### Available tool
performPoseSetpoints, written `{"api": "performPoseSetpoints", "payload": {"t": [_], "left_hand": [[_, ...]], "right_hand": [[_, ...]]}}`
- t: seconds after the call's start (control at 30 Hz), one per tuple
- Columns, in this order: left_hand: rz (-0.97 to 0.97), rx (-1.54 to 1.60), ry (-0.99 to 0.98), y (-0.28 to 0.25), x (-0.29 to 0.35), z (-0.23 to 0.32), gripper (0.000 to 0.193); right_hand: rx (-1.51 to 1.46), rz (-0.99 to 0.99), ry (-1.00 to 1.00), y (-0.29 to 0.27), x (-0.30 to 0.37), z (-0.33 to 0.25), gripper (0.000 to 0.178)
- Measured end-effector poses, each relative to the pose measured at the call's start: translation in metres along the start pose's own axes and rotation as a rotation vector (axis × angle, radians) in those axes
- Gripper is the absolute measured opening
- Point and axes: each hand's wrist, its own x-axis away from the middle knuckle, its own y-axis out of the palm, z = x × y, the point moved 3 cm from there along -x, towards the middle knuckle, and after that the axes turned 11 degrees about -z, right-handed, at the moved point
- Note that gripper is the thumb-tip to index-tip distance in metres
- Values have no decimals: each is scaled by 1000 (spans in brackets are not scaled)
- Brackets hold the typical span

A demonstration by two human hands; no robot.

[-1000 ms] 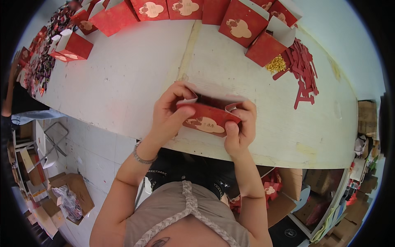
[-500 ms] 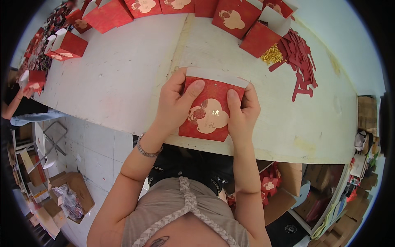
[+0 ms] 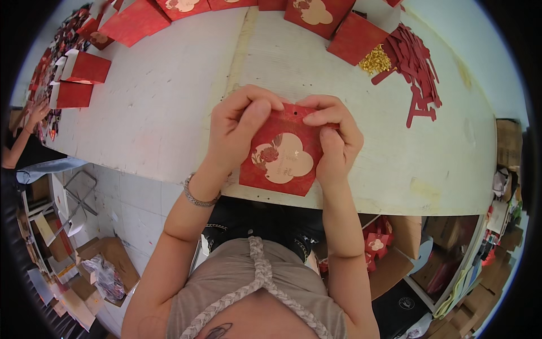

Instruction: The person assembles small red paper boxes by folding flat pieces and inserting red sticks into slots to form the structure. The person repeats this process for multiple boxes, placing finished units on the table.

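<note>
A red paper gift box (image 3: 282, 161) with a pale flower-shaped emblem stands upright at the table's near edge, between my hands. A small hole shows near its top edge. My left hand (image 3: 240, 121) grips the upper left corner, thumb and fingers bent over the rim. At the upper right, my right hand (image 3: 337, 133) pinches the edge, its fingers curled over the top. The box's white inner flap, if still upright, is hidden behind the front panel and my fingers.
Several red boxes line the table's (image 3: 158, 107) far side. Dark red paper strips (image 3: 415, 68) lie at the right beside gold fasteners (image 3: 375, 60). At the left, another person's hand (image 3: 38, 112) is near small items. An open carton (image 3: 395, 271) of red pieces sits below the table.
My hands have shifted from the box's sides up to its top corners, fingers now folding over the rim. The white top flap no longer shows. At the far left, the other person's box now stands on the table.
</note>
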Motion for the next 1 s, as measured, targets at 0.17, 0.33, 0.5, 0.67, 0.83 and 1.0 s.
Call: {"api": "performPoseSetpoints", "payload": {"t": [0.17,0.33,0.5,0.67,0.83,1.0], "left_hand": [[6,79,-125,1,5,7,30],[-58,-466,6,24,-4,20,28],[-42,-596,107,73,5,35,44],[220,-425,-37,53,-8,7,20],[147,-338,49,35,-21,6,10],[136,-294,36,27,-26,6,10]], "right_hand": [[67,49,336,-1,9,-11,17],[446,75,405,-19,27,-49,23],[816,109,-48,6,23,-39,36],[600,-366,-66,-27,26,-31,40],[1534,-57,69,-229,-21,5,40],[1719,-633,309,-271,-25,19,27]]}}
